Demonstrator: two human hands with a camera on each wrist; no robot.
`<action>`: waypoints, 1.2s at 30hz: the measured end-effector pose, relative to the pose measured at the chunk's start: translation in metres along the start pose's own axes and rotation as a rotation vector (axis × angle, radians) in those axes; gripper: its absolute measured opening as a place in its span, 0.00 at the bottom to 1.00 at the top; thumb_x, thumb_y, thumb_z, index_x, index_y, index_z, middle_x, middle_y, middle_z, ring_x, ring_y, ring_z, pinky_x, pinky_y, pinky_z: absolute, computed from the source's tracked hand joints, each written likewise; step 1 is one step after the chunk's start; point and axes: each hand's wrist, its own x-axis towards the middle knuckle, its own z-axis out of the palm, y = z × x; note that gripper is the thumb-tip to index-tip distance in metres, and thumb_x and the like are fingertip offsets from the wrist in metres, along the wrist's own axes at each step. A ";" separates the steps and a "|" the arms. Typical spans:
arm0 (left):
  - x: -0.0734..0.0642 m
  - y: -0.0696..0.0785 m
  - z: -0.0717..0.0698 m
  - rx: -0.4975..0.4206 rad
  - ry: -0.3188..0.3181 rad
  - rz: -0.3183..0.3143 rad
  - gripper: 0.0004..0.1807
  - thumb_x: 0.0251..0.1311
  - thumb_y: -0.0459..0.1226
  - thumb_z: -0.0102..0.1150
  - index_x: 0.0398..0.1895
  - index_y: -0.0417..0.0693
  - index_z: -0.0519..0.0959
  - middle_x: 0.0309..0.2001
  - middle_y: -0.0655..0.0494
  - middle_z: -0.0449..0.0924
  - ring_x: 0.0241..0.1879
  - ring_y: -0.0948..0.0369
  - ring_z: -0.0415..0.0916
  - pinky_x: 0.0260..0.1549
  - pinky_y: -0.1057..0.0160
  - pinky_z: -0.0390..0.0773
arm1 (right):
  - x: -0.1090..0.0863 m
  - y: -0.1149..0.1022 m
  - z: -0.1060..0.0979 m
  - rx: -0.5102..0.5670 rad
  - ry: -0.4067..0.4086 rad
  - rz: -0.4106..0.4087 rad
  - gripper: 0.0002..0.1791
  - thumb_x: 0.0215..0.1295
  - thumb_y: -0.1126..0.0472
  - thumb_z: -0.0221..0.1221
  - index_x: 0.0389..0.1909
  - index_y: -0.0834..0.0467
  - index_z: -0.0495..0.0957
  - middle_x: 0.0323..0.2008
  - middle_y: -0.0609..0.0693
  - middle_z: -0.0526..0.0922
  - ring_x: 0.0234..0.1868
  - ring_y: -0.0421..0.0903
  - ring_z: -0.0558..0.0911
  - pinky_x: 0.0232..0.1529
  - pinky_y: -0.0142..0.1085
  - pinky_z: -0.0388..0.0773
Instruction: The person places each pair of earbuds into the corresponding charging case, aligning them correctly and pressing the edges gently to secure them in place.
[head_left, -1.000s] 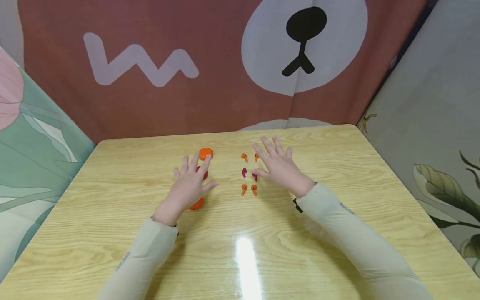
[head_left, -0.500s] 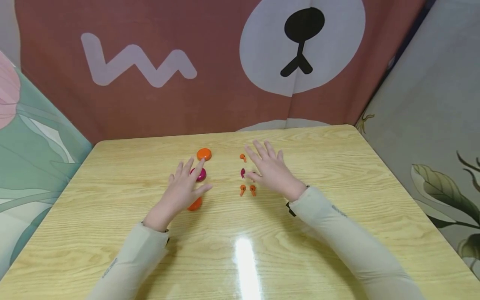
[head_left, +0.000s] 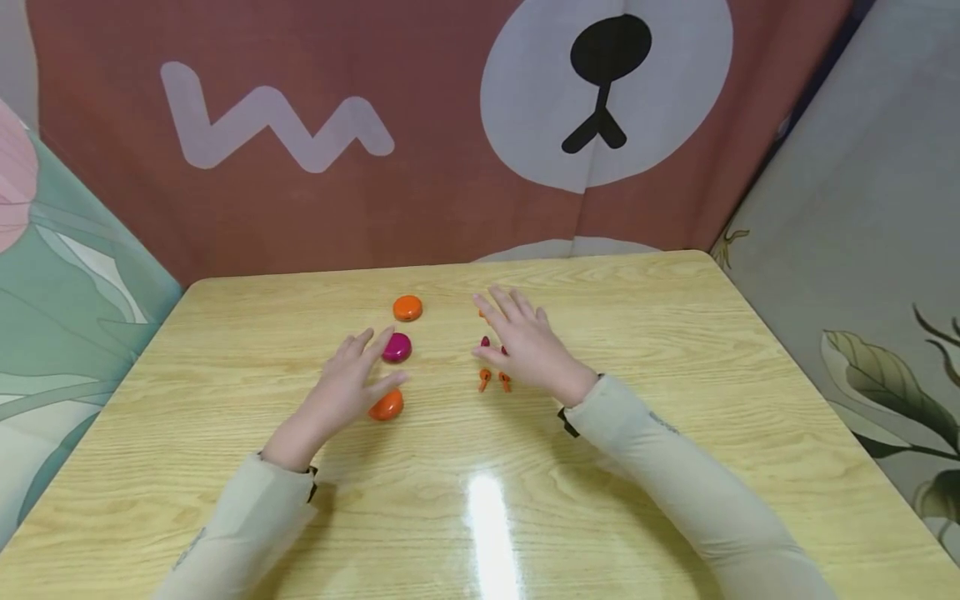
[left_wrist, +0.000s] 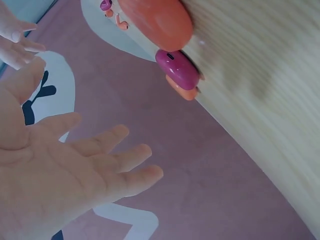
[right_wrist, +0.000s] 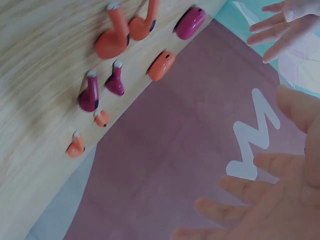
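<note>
My left hand (head_left: 335, 395) is held over the table with fingers spread, holding nothing. Around it lie three rounded earbud cases: an orange case (head_left: 407, 308) at the back, a magenta case (head_left: 397, 347) by the fingertips, and another orange case (head_left: 387, 405) partly under the thumb. Fingers extended, my right hand (head_left: 528, 346) hovers empty above several earbuds. The near orange earbuds (head_left: 484, 377) show, while the hand covers parts of the farther ones. In the right wrist view, magenta earbuds (right_wrist: 90, 92) lie between large near orange earbuds (right_wrist: 112, 35) and smaller far orange earbuds (right_wrist: 76, 146).
The wood-grain table (head_left: 600, 500) has a rounded far edge. A red-brown cloth (head_left: 420, 208) with a bear's muzzle hangs behind it, and patterned cloths flank both sides. A bright light reflection (head_left: 491, 533) shows near the front.
My left hand has drawn back to the left and nearer, uncovering more of the magenta case. My right hand has shifted left over the earbuds. The cases and earbuds stay put.
</note>
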 end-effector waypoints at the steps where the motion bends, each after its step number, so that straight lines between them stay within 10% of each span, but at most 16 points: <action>1: -0.001 -0.001 0.000 -0.010 0.002 -0.003 0.38 0.68 0.46 0.56 0.75 0.41 0.54 0.71 0.28 0.49 0.70 0.30 0.41 0.61 0.27 0.43 | 0.000 -0.001 0.000 0.006 0.001 -0.003 0.41 0.70 0.48 0.57 0.76 0.57 0.50 0.74 0.62 0.50 0.73 0.66 0.49 0.62 0.70 0.51; 19: -0.015 -0.016 -0.007 -0.199 -0.026 0.003 0.39 0.69 0.44 0.55 0.75 0.36 0.51 0.70 0.30 0.55 0.69 0.35 0.50 0.64 0.35 0.52 | 0.003 -0.016 0.010 0.176 -0.005 -0.042 0.39 0.71 0.53 0.58 0.76 0.59 0.50 0.73 0.64 0.51 0.72 0.62 0.54 0.69 0.57 0.52; 36: -0.027 -0.031 -0.017 -0.338 -0.123 -0.173 0.39 0.71 0.46 0.51 0.75 0.37 0.48 0.66 0.23 0.57 0.65 0.31 0.57 0.59 0.35 0.62 | 0.007 -0.027 0.023 0.384 -0.039 -0.005 0.36 0.71 0.57 0.57 0.74 0.62 0.55 0.71 0.61 0.59 0.71 0.57 0.58 0.69 0.49 0.56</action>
